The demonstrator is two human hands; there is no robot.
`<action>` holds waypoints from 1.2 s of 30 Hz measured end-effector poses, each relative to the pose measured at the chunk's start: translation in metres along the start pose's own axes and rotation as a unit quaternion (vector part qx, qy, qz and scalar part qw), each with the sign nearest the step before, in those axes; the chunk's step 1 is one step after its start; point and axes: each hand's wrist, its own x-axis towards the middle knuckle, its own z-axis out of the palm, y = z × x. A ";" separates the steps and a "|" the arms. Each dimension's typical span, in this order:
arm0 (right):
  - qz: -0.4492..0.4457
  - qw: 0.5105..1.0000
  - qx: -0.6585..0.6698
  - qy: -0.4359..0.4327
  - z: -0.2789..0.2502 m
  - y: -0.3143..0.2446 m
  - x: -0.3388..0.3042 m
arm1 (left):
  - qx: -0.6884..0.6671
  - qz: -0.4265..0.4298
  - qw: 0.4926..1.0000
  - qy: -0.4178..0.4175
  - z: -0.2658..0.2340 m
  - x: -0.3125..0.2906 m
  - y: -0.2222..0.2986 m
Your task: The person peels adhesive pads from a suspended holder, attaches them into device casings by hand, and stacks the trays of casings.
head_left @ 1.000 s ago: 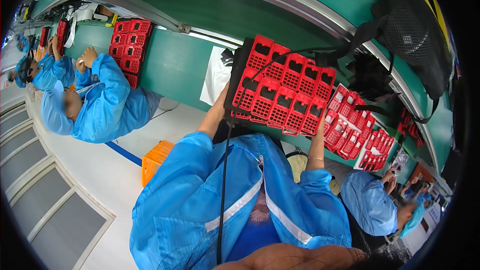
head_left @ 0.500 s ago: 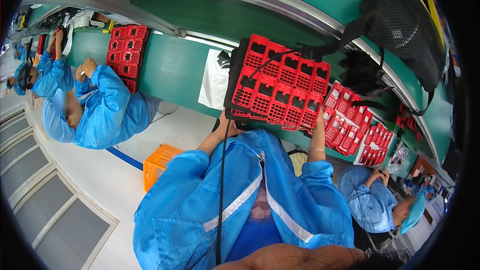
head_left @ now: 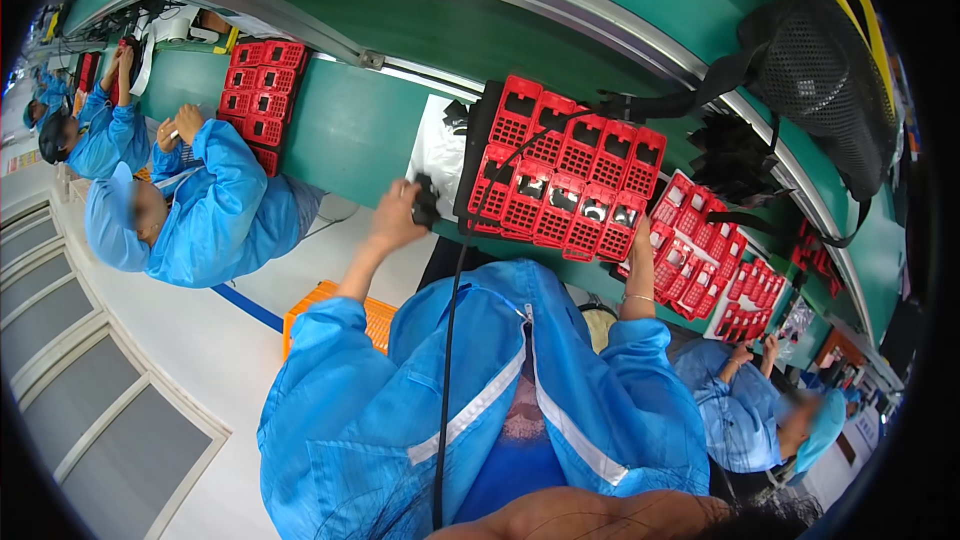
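Observation:
My left hand (head_left: 398,218) is raised to the left of the red stack, its fingers closed on a small bunch of black pieces (head_left: 425,202) whose kind I cannot make out. In front of me lies a stack of red plastic casings (head_left: 565,175), in two rows, each with a window opening and a grid of small holes. White and black patches show through the near row's openings. A black sheet (head_left: 482,130) sticks out from beneath on the left. My right hand (head_left: 641,248) grips the stack's near right corner, its fingers partly hidden.
White plastic film (head_left: 432,155) lies left of the stack. More red casings (head_left: 690,250) and black pieces (head_left: 735,148) are on the right. A black mesh bag (head_left: 815,75) hangs with its strap across the bench. Co-workers (head_left: 220,210) sit at both sides. An orange crate (head_left: 378,318) stands below.
My left hand has moved from the stack's near left corner out to the left and now holds black pieces. White patches have appeared in the near row's openings. My right hand stays put.

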 end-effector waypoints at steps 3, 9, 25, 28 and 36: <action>0.003 1.000 -0.005 0.007 -0.005 0.002 0.001 | -0.112 0.025 0.992 0.053 0.005 0.044 0.001; 0.000 1.000 -0.010 0.022 -0.004 0.004 0.002 | -0.293 -0.052 0.955 -0.003 0.049 0.079 -0.033; -0.025 0.999 0.037 -0.025 0.002 0.007 -0.011 | -0.083 -0.175 0.963 0.189 0.053 0.083 -0.126; 0.008 0.998 0.041 0.044 0.012 0.018 -0.029 | -0.074 -0.200 0.956 0.199 0.027 0.075 -0.160; 0.023 0.994 0.084 0.066 -0.004 0.046 -0.034 | -0.048 -0.140 0.974 0.169 0.025 0.090 -0.187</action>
